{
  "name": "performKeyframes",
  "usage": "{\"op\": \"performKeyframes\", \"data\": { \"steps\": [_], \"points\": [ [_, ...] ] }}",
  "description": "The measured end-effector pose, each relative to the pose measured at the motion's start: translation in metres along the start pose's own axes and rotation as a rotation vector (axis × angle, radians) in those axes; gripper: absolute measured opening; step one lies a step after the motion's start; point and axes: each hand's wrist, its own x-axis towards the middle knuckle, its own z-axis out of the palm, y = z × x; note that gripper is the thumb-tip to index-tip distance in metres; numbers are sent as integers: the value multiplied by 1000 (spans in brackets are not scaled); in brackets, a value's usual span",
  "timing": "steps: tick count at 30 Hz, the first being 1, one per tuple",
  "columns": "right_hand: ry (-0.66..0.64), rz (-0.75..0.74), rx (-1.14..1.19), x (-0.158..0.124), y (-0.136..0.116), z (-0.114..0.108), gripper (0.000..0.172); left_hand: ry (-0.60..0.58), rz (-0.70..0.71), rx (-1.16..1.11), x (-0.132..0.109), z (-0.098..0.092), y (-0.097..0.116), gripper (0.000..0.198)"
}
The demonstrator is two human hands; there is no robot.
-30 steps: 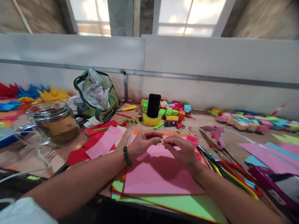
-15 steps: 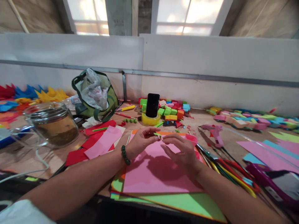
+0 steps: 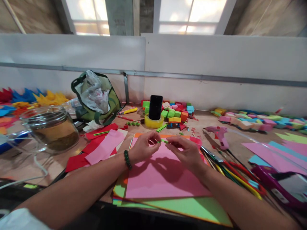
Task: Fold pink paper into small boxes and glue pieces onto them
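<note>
Between my two hands is a small green paper strip [image 3: 164, 141], which looks folded; my fingers cover most of it. My left hand [image 3: 145, 147], with a dark green bead bracelet [image 3: 127, 159] at the wrist, pinches its left end. At the other end the thumb and fingertips of my right hand [image 3: 185, 150] are closed on it. Both hands hover over a pink sheet [image 3: 165, 182], on which their shadow falls. Under that sheet lies a stack of coloured paper with a green sheet [image 3: 192, 207] showing at the front.
A phone [image 3: 155, 107] stands in a yellow tape roll [image 3: 153, 122], with folded paper blocks [image 3: 174, 113] behind. To the right are a pink glue gun [image 3: 219, 135] and red-handled scissors [image 3: 247, 175]. On the left stand a glass jar [image 3: 52, 129] and a green bag [image 3: 98, 99].
My right hand's fingers have closed in from a looser spread onto the green strip. My left hand stays nearly in place. The view has shifted slightly.
</note>
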Motion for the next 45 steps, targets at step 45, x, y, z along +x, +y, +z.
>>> {"op": "performKeyframes", "data": {
  "steps": [45],
  "points": [
    [-269, -221, -270, 9, -4, -17, 14, -235, -371, -454, 3, -4, -15, 30]
  ]
}}
